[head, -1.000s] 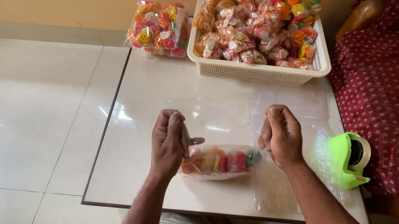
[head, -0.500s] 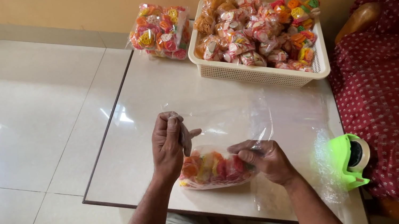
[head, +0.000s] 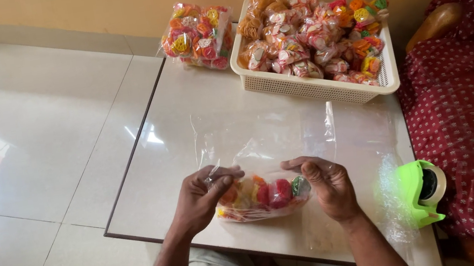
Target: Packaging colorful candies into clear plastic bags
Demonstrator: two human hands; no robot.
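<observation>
A clear plastic bag (head: 263, 138) lies on the low white table (head: 180, 136), its open mouth spread toward the wall. Several small packets of red, orange and green snacks (head: 260, 196) sit in its near end. My left hand (head: 200, 198) pinches the bag's left edge beside the packets. My right hand (head: 328, 185) pinches the right edge of the bag, fingers curled on the film. Both hands rest low on the table near its front edge.
A white plastic basket (head: 319, 84) full of snack packets stands at the back. A filled bag of packets (head: 198, 35) lies to its left. A green tape dispenser (head: 421, 193) sits at the right edge, beside a person in red patterned cloth (head: 471, 113).
Both hands have come down from a raised grip on the bag's mouth to the table beside the packets. The clear bag now lies spread flat toward the basket.
</observation>
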